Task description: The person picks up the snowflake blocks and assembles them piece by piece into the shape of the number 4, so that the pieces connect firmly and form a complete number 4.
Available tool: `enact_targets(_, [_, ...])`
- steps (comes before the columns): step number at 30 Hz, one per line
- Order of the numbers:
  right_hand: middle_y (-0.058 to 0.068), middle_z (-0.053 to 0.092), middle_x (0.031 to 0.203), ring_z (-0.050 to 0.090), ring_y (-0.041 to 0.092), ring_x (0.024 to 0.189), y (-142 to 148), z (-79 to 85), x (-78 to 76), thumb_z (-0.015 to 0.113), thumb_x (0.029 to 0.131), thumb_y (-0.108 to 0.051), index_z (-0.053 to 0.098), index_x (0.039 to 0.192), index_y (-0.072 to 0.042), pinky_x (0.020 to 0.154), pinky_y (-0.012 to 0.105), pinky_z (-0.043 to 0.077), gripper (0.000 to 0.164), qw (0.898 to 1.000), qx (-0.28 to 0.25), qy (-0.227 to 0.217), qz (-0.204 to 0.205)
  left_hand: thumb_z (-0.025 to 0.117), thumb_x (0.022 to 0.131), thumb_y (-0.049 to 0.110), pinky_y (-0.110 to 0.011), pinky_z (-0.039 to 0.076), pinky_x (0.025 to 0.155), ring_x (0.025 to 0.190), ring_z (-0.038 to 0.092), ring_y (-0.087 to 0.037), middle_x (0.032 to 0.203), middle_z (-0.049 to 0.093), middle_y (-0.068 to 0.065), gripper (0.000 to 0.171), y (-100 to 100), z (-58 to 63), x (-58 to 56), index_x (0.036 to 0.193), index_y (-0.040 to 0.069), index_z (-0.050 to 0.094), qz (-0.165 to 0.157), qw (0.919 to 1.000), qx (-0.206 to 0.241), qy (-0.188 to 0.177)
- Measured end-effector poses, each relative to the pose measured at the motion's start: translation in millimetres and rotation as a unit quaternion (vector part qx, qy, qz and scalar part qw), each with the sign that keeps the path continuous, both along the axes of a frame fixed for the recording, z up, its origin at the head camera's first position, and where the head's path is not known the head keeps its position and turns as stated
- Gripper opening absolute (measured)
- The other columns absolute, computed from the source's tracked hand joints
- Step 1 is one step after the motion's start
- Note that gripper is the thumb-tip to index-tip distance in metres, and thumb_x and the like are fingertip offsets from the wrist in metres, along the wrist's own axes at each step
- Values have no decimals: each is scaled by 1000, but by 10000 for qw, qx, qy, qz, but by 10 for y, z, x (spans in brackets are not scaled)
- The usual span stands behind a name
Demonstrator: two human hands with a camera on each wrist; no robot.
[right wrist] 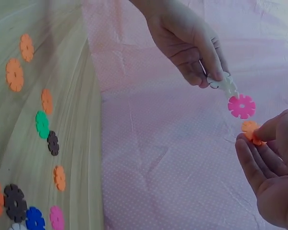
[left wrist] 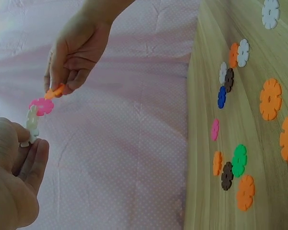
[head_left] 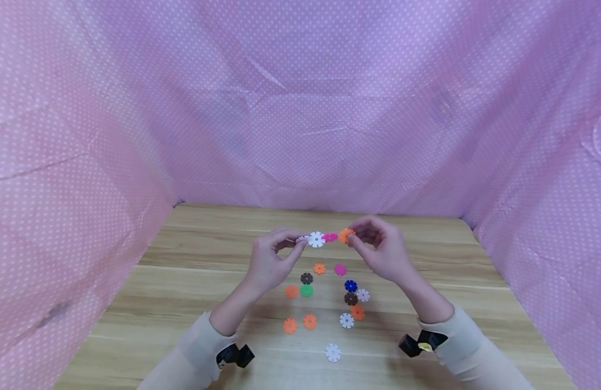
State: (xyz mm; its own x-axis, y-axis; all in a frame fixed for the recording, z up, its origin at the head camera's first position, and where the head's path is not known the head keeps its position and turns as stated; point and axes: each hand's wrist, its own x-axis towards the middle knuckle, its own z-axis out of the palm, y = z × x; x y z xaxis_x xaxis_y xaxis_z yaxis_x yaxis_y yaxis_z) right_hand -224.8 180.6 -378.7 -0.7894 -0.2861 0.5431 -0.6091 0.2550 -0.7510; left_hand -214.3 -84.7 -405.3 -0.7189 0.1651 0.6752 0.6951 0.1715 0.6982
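A short chain of slotted discs is held up above the worktop [head_left: 208, 271], its white discs [head_left: 317, 240] joined at an angle and leading to a pink disc [head_left: 331, 237] at the far end. The left hand [head_left: 271, 259] has the outer white one in a narrow pinch between thumb and fingers; the right hand [head_left: 385, 252] pinches a separate orange disc [right wrist: 250, 128] just as closely, its edge just beside the pink one, with a small gap showing in the right wrist view. All look like thin moulded plastic, so they should be very light, fairly stiff and a little slick on the flat faces. The grip does best across both faces near the rim, on the side away from the joining slot. The joints are probably the weak spots: a twist or sideways bend could pop them apart, so supporting the chain close to the pink disc would steady it.
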Motion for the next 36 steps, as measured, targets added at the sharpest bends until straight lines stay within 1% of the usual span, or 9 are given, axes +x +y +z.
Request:
enact_targets(3, [17,78,95,76,8,78,6,17,0,72,96,7,71,111,6,70,24,69,15,9982,-254,-536,77,77,94,-4,-27,70,85,89,78,-26,100,81,-15,10,0,1,1,103,-1,79,15,10000,-11,0])
enact_targets(7, [3,79,93,78,11,77,7,40,1,71,99,2,71,114,8,72,32,71,16,9901,-466,-1310,179,77,93,-5,-28,70,84,88,78,-26,99,81,-15,11,5,5,0,103,-1,79,-17,10000,-9,40])
enact_targets(9, [-3,79,93,78,11,77,-1,50,1,71,99,1,70,115,10,74,35,71,18,9860,-518,-1570,211,77,93,-5,-28,70,84,88,78,-26,100,81,-15,11,3,6,-3,103,-1,79,-33,10000,-13,60])
enact_targets(11, [-7,79,92,78,11,77,-7,60,3,70,100,1,70,116,11,75,37,71,20,9835,-541,-1714,217,77,93,-5,-28,70,84,88,78,-25,100,81,-15,11,2,4,-9,104,-1,79,-44,10000,-24,82])
enact_targets(15, [-8,79,90,78,10,76,-10,70,5,70,100,1,70,117,12,74,36,71,21,9817,-529,-1818,185,77,93,-4,-27,70,84,88,78,-26,101,82,-15,12,-2,2,-15,104,0,80,-85,9999,-27,107])
enact_targets(19, [-10,79,90,78,8,75,-13,73,3,70,100,1,71,118,12,74,31,71,21,9814,-493,-1848,140,78,93,-4,-27,70,83,87,78,-27,101,81,-15,12,-3,-12,-24,105,-1,80,-156,9998,-8,126])
enact_targets(22, [-9,79,90,78,9,75,-18,74,3,71,100,0,71,117,12,74,31,71,21,9810,-493,-1873,128,77,93,-4,-27,70,84,88,78,-28,100,81,-15,12,-2,-23,-28,105,-1,80,-182,9997,-3,130])
enact_targets(31, [-9,80,89,78,9,74,-21,82,11,72,98,2,72,116,15,74,31,71,22,9784,-533,-1991,181,78,93,-2,-28,70,85,86,79,-25,97,81,-13,10,14,-31,-13,102,1,81,-91,9997,-172,123])
enact_targets(36, [-9,80,91,78,9,75,-5,87,11,74,97,0,73,116,13,75,31,71,23,9790,-430,-1982,218,79,93,-1,-28,70,85,86,79,-24,97,82,-13,9,29,-20,4,102,1,81,-44,9996,-247,159])
